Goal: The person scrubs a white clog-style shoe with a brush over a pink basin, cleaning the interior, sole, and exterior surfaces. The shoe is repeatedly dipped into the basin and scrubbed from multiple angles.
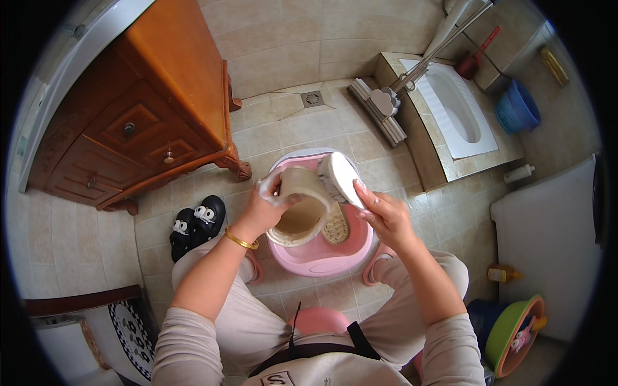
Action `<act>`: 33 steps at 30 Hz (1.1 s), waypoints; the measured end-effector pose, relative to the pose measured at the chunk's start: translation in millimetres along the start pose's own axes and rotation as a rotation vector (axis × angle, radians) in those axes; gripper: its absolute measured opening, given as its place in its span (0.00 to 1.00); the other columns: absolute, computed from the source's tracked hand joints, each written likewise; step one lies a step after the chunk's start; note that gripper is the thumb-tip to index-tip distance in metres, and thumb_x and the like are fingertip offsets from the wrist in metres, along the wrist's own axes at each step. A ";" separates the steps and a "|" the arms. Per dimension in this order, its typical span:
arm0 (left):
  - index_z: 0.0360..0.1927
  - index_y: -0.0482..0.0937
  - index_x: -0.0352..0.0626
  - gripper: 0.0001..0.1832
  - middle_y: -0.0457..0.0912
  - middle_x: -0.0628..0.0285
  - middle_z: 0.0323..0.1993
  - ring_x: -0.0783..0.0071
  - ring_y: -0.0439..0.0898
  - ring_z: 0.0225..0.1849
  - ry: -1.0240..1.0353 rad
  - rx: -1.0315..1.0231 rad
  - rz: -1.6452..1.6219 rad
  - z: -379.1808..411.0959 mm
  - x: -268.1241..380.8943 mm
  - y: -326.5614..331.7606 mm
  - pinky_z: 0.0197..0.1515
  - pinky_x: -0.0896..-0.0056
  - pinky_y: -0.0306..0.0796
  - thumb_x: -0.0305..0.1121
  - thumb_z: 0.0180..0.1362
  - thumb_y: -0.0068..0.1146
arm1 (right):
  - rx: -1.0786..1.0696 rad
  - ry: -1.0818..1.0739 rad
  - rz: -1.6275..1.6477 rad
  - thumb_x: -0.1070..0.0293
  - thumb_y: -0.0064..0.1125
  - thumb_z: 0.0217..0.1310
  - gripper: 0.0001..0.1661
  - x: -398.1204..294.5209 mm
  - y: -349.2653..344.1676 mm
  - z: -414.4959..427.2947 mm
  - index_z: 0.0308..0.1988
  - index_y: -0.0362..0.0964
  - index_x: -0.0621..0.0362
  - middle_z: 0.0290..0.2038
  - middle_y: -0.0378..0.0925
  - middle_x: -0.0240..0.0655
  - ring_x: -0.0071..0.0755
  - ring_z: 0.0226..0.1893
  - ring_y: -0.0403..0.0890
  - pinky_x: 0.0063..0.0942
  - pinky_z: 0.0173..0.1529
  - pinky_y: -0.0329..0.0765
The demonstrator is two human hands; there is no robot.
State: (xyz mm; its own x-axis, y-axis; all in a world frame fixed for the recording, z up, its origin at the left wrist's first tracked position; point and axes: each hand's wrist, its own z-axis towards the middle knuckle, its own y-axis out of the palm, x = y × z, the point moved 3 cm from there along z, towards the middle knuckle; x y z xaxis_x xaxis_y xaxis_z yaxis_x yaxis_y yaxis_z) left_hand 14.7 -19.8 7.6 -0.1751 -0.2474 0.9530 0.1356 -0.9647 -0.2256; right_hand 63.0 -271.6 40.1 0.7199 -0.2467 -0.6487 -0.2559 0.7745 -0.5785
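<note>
My left hand (260, 207), with suds on its fingers, grips the shaft of a beige boot (305, 183). The boot's opening faces up towards me, above a pink plastic basin (318, 265). A white-backed scrubbing brush (342, 178) is pinched in my right hand (388, 217). Its greyish bristles point left at the boot's side; whether they touch is hard to tell. Below the brush, a patterned beige sole (336, 227) shows inside the basin. What it belongs to is partly hidden by the held boot.
A wooden cabinet (174, 91) stands at left, with black slippers (198, 224) beside it. A sponge mop (379, 111) leans by the raised squat toilet (456, 106). At right are a blue basket (517, 108), a white appliance (540, 246) and stacked basins (502, 333).
</note>
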 end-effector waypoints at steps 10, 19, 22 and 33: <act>0.42 0.77 0.36 0.21 0.79 0.53 0.41 0.52 0.77 0.46 0.189 0.013 0.371 -1.9 9.7 4.3 0.51 0.62 0.71 0.19 0.39 0.65 | -0.081 0.025 -0.091 0.64 0.68 0.51 0.34 -6.1 -7.5 2.7 0.59 0.72 0.35 0.22 0.75 0.35 0.37 0.21 0.76 0.34 0.27 0.74; 0.40 0.78 0.41 0.19 0.79 0.54 0.41 0.51 0.77 0.46 0.256 -0.093 0.472 -1.7 18.9 0.6 0.48 0.59 0.72 0.19 0.39 0.61 | -0.255 0.008 -0.121 0.64 0.68 0.50 0.34 7.5 -28.5 -11.9 0.59 0.72 0.33 0.21 0.74 0.34 0.38 0.20 0.75 0.35 0.27 0.73; 0.36 0.78 0.44 0.15 0.79 0.56 0.38 0.51 0.77 0.42 0.228 -0.069 0.556 -8.3 21.2 14.5 0.45 0.57 0.70 0.21 0.41 0.59 | -0.342 0.012 -0.211 0.61 0.66 0.53 0.32 -11.2 -15.4 -2.3 0.59 0.72 0.29 0.24 0.78 0.31 0.37 0.22 0.78 0.33 0.28 0.75; 0.34 0.82 0.45 0.15 0.79 0.60 0.39 0.54 0.76 0.44 0.260 -0.081 0.610 -0.9 22.2 -2.0 0.48 0.58 0.70 0.23 0.37 0.59 | -0.345 0.063 -0.171 0.64 0.66 0.53 0.33 0.9 -31.6 -9.2 0.59 0.71 0.29 0.22 0.76 0.33 0.38 0.21 0.77 0.34 0.28 0.73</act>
State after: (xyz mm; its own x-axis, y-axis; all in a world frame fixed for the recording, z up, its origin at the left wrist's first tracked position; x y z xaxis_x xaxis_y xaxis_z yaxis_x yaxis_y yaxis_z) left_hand 9.7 -23.5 29.0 -0.3213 -0.7545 0.5722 0.2133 -0.6464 -0.7326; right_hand 65.8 -301.6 53.2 0.7326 -0.3991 -0.5513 -0.3453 0.4800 -0.8064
